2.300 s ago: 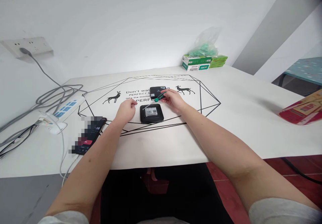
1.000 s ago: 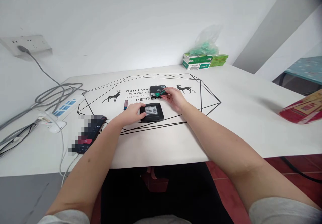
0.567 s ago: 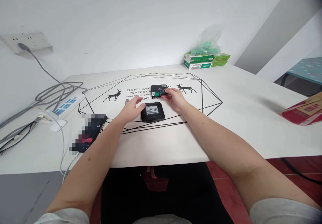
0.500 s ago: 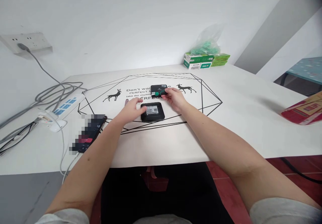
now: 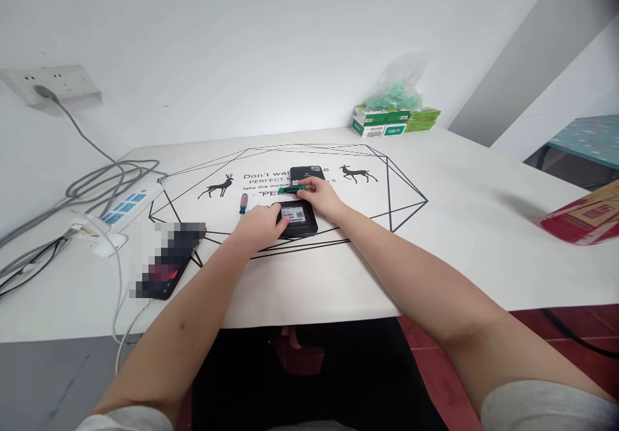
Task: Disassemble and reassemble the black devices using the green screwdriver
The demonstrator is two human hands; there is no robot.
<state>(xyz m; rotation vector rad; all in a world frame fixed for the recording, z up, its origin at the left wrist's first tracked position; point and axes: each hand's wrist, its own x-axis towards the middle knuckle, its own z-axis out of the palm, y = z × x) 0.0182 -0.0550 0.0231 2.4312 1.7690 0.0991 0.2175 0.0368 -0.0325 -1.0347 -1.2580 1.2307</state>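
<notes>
A flat black case with a white label [image 5: 304, 226] lies on the printed table mat. My left hand [image 5: 261, 226] grips its left side, the thumb beside the label and the fingers curled at the edge. Just behind the case, my right hand [image 5: 321, 196] pinches the right end of a green and black screwdriver [image 5: 290, 190], held roughly level; I cannot make out its tip. Farther back lies a second flat black case [image 5: 307, 172], partly covered by my right hand. Left of my left hand is a small screwdriver with a clear pinkish handle [image 5: 244, 202].
A phone [image 5: 180, 258], partly pixelated, lies at the left by a power strip [image 5: 131, 203] and coiled grey cables [image 5: 130, 166]. Green and white boxes [image 5: 380, 121] with a plastic bag [image 5: 399, 89] on top stand by the wall. A red package [image 5: 580, 218] is at the right edge.
My right hand has moved left and slightly down with the green screwdriver. My left hand has closed on the near case's left side, leaving the pinkish screwdriver in fuller view.
</notes>
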